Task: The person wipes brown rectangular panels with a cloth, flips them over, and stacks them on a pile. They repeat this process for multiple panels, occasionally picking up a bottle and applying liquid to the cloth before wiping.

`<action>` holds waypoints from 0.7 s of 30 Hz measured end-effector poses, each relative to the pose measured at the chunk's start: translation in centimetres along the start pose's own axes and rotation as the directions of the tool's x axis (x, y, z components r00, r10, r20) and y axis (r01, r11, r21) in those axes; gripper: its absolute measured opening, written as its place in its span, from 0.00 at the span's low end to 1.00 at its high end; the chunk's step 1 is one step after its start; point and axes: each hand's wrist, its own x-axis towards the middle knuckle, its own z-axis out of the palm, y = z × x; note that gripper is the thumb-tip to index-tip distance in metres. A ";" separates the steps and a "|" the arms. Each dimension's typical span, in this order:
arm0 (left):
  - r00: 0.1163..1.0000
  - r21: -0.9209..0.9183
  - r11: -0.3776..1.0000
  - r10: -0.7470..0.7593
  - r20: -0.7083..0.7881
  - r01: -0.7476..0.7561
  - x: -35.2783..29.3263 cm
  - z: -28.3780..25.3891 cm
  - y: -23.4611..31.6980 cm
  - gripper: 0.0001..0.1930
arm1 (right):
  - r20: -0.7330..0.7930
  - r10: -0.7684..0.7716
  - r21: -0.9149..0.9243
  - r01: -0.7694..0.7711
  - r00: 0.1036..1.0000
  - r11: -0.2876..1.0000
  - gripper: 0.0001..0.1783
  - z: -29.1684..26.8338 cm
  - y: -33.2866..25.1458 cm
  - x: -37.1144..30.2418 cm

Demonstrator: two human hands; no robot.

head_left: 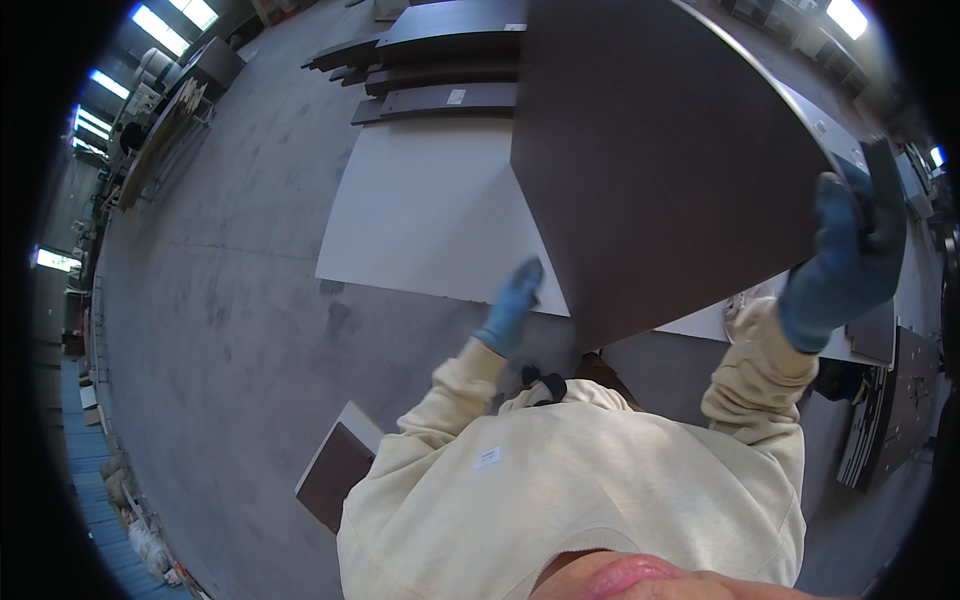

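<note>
A large dark brown panel (670,170) stands tilted up in front of me, its lower corner close to my body. My right hand (845,250), in a blue work glove with a dark palm, grips the panel's right edge, with the thumb against the brown face and the fingers on the far side. My left hand (515,303), gloved alike, is held over the near edge of a white panel (430,215), left of the brown panel and apart from it. Its fingers look stretched out, with nothing plainly held in them.
Dark boards (450,75) lie stacked at the far end of the white panel. A small brown-and-white board (345,465) is on the floor at my left. More drilled dark panels (890,410) lean at the right. A workbench (165,140) stands far left.
</note>
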 end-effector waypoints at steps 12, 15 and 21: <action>0.929 -0.482 0.798 0.259 -0.266 -0.361 -16.7 -8.1 21.2 0.26 | 0.637 -0.546 0.588 0.115 0.544 0.800 0.09 11.3 -19.5 -12.5; 0.878 -0.189 0.959 0.099 -0.469 -0.209 -17.5 -11.5 16.9 0.27 | 0.666 -0.642 0.743 -0.266 0.380 0.614 0.13 13.3 -16.3 -16.9; 0.823 -0.074 0.977 0.128 -0.554 -0.202 -17.8 -19.8 6.7 0.27 | 0.790 0.026 0.058 -0.116 0.613 0.992 0.30 14.9 6.1 -25.0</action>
